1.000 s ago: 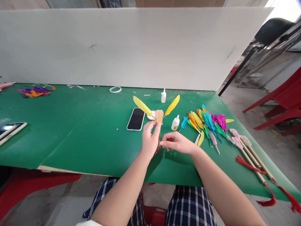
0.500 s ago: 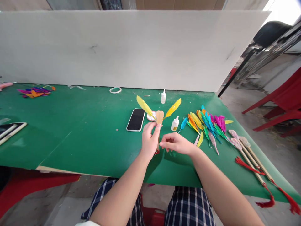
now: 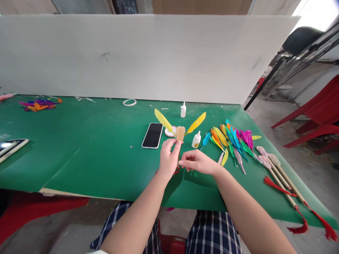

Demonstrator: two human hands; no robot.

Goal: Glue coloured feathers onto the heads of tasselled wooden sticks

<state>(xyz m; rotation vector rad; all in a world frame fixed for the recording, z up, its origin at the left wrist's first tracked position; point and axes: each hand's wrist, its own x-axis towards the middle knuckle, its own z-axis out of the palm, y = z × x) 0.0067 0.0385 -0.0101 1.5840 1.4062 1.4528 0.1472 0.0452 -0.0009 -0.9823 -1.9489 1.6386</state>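
Observation:
My left hand [image 3: 169, 157] is closed around a flat wooden stick [image 3: 180, 133] with a wider, rounded top, held upright over the table. Two feathers fan out from that top: a pale yellow feather [image 3: 162, 119] to the left and a deeper yellow feather [image 3: 196, 123] to the right. Close to the stick's lower part is my right hand [image 3: 197, 161], fingers curled and thumb and forefinger together; whether they grip the stick is unclear. Under the hands, a red looped item [image 3: 177, 170] shows partly, its kind hidden. Behind the stick lies a small round white item [image 3: 170, 131], partly covered.
A phone [image 3: 152, 135] lies left of the hands. Glue bottles stand near [image 3: 196, 139] and farther back [image 3: 183, 110]. Coloured feathers [image 3: 233, 137] and wooden sticks with red tassels [image 3: 284, 180] lie right. A tape ring [image 3: 129, 102] lies before the white board [image 3: 132, 56].
The view has shifted slightly. Both hands keep nearly the same pose, with the stick and its two feathers still held up.

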